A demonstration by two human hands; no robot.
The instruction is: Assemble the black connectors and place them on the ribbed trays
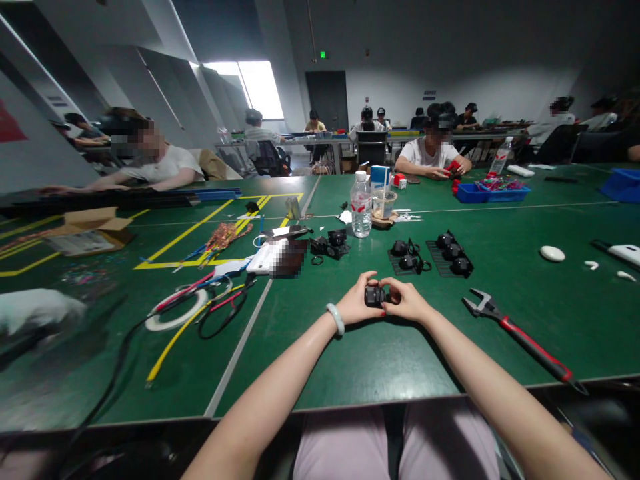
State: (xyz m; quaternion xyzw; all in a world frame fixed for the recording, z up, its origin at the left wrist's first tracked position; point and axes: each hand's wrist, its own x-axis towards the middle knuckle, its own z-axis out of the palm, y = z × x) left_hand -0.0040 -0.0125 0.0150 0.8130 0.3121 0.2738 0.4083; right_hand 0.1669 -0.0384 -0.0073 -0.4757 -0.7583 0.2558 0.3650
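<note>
Close to the middle of the green table, a small black ribbed part (pixel 374 296) is held between both of my hands. My left hand (pixel 359 301), with a pale bangle at its wrist, closes on the part's left side. From the other side, the fingers and thumb of my right hand (pixel 406 300) curl against it. Beyond my hands lie black grid-like pieces with round black parts on them: one group (pixel 409 257), another to its right (pixel 450 253), and a third (pixel 330 244) to the left. The exact kind of the held part is too small to make out.
An adjustable wrench (pixel 520 333) with red-and-black handles lies at my right. Ahead stands a water bottle (pixel 361 205). Coloured cables (pixel 185 310) and a white phone-like item (pixel 269 257) are on the left. Co-workers (pixel 434 155) sit across the table, near a blue tray (pixel 493 193).
</note>
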